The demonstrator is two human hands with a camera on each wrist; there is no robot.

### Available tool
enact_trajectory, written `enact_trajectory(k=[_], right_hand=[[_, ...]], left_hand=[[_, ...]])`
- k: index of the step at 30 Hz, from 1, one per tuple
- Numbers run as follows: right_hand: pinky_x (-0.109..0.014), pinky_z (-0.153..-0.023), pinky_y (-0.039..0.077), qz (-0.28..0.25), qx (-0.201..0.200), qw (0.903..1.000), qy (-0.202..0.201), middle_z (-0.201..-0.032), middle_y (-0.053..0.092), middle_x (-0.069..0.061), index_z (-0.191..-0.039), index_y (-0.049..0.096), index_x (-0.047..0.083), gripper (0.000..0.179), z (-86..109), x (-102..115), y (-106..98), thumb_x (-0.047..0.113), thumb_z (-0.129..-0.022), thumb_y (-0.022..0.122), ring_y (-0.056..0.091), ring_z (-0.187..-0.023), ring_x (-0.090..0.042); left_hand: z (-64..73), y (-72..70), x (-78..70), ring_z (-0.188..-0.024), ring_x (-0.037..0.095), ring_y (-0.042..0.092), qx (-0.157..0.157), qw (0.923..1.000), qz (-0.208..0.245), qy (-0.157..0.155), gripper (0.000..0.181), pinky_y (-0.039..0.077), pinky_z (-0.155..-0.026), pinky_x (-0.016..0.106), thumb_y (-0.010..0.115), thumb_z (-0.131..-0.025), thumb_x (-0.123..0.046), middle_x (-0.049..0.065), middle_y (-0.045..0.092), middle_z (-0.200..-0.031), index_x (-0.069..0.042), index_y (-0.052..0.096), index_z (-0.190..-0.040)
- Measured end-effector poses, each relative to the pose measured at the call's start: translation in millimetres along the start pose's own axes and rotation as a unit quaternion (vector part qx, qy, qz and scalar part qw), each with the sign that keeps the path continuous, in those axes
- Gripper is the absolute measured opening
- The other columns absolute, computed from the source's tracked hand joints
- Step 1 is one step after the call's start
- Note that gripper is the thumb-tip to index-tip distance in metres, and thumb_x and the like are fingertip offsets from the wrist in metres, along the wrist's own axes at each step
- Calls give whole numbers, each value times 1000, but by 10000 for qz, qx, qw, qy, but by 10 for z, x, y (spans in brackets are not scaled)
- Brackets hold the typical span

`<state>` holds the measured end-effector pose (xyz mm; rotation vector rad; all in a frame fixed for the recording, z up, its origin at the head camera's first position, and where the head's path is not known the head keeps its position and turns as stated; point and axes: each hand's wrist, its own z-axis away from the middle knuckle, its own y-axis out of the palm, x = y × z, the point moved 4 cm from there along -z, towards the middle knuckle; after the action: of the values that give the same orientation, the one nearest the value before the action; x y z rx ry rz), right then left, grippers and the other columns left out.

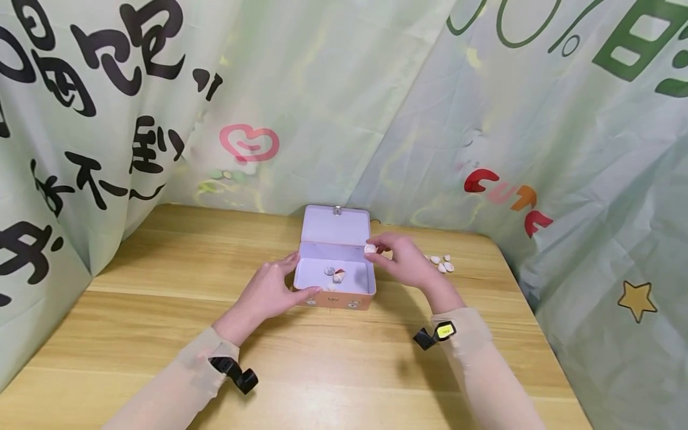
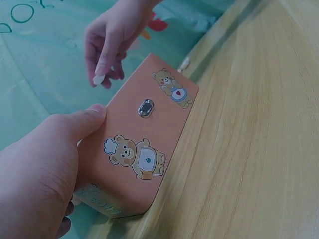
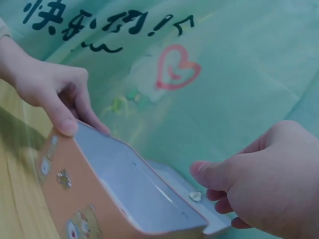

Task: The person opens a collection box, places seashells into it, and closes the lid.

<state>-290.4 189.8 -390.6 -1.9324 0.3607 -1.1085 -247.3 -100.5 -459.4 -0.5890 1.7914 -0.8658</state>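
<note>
An orange tin box (image 1: 322,298) with a lilac inside and bear pictures (image 2: 149,157) stands on the table, its hinged lid (image 1: 335,224) raised at the back. My left hand (image 1: 269,289) grips the box's left side, the thumb over the front rim. Above the right side of the box, my right hand (image 1: 404,261) pinches a small white shell (image 1: 369,248) between thumb and fingers. The same shell (image 2: 98,79) shows at the fingertips in the left wrist view. A few small shells (image 1: 338,276), one partly reddish, lie on the box floor.
Several white shells (image 1: 449,267) lie on the wooden table (image 1: 322,370) to the right, partly behind my right hand. A printed cloth (image 1: 344,107) hangs behind the table and along its sides.
</note>
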Motion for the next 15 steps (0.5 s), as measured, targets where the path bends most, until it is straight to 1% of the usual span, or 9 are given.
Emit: enact_trajectory(k=[4, 6, 8, 10, 15], right_hand=[[-55, -91, 56, 7, 131, 9999, -12, -116, 74, -9, -129, 72, -3, 36, -68, 71, 95, 19, -101, 76, 67, -101, -24], [-55, -88, 56, 23, 194, 9998, -43, -113, 74, -8, -128, 72, -3, 35, -105, 99, 149, 20, -101, 75, 66, -99, -23], [-52, -86, 57, 33, 243, 9997, -86, -110, 74, -6, -126, 73, -2, 33, -142, 120, 204, 20, -101, 75, 66, -97, -21], [-51, -85, 57, -13, 263, 9996, -142, -108, 74, -5, -125, 74, -1, 32, -177, 139, 258, 19, -101, 76, 66, -96, -20], [-52, -87, 58, -160, 293, 9987, -380, -104, 75, -6, -122, 75, -4, 31, -259, 179, 402, 15, -98, 78, 68, -93, -20]], left_hand=[[-8, -4, -4, -41, 6, 37, -45, 10000, 0, 63, 110, 44, -51, 33, 74, -82, -78, 22, 51, -152, 6, 52, -150], [-10, -6, -4, -43, 7, 39, -62, 9999, 4, 87, 109, 43, -51, 33, 75, -82, -77, 22, 51, -152, 6, 52, -149], [-11, -7, -4, -42, 7, 38, -56, 9999, 3, 87, 109, 43, -50, 32, 75, -82, -77, 22, 52, -152, 6, 52, -149], [-11, -9, -4, -37, 6, 34, -41, 10000, 22, 67, 108, 42, -47, 31, 75, -82, -76, 22, 51, -151, 5, 53, -150], [-6, -14, -5, -33, 3, 28, -19, 10000, 57, 62, 108, 40, -44, 28, 76, -83, -76, 23, 51, -151, 6, 53, -149]])
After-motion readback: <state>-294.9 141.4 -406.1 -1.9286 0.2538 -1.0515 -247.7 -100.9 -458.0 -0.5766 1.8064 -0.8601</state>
